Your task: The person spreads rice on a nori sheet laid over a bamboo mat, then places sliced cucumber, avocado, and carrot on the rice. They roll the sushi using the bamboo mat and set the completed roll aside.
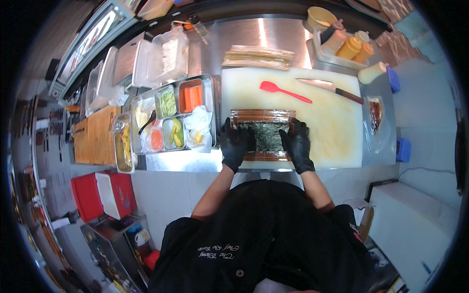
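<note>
A dark sheet of nori (268, 136) lies flat on a brown bamboo rolling mat (263, 115) with a glossy, plastic-like cover. The mat rests near the front edge of a white cutting board (329, 132). My left hand (235, 141), in a black glove, touches the left side of the sheet and mat, fingers spread. On the opposite side my right hand (296, 144), also gloved, has its thumb over the sheet's edge and its fingers by the mat's edge. Some fingertips are hard to make out against the dark nori. Neither hand plainly grips anything.
Beyond the mat lie a red silicone spatula (284, 91) and a knife (331, 88). Rolled bamboo mats (258, 58) sit behind the board. Left stands a metal tray (216, 121) of filling containers; right, a wrapped brown food piece (375, 113). Sauce bottles (349, 48) fill a back-right bin.
</note>
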Motion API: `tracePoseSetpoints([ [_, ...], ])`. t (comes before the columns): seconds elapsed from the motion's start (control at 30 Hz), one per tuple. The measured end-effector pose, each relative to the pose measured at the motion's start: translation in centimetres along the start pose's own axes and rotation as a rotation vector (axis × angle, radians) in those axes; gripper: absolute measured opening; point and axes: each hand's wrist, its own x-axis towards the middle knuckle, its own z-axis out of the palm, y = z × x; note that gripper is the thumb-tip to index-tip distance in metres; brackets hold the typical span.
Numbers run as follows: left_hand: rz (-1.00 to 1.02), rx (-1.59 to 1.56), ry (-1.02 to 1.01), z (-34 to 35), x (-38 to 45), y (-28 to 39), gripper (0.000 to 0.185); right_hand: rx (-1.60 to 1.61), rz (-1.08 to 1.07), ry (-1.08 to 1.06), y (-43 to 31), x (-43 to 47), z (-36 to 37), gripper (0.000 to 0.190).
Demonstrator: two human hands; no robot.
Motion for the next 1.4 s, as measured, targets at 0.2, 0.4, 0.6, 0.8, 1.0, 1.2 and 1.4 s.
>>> tracePoseSetpoints([
  [0.2,0.287,0.115,-0.625,0.4,-2.0,1.3,0.064,-0.227,-0.467,-0.154,-2.1,-1.4,1.2,0.067],
  [0.4,0.243,-0.145,-0.453,1.7,-3.1,-1.1,0.067,-0.385,-0.518,-0.240,-1.7,-1.1,3.8,0.072],
  [0.6,0.077,-0.350,-0.064,-3.6,-3.0,-1.2,0.057,-0.379,-0.533,-0.381,-4.5,-1.6,5.9,0.073],
  [0.8,-0.295,-0.289,0.364,-8.7,-3.2,-5.2,0.037,0.055,-0.624,-0.333,-15.0,0.5,7.8,0.044],
  [1.0,-0.360,-0.345,0.394,-11.2,-3.2,-9.5,0.031,0.134,-0.915,-0.586,-26.1,2.5,15.2,0.030],
  [1.2,-0.355,-0.408,0.318,-13.9,-5.3,-11.5,0.028,-0.202,-1.099,-0.702,-31.9,4.2,22.5,0.025],
  [1.4,-0.337,-0.448,0.281,-15.1,-7.0,-13.2,0.025,-0.597,-1.058,-0.832,-33.0,3.6,26.6,0.043],
])
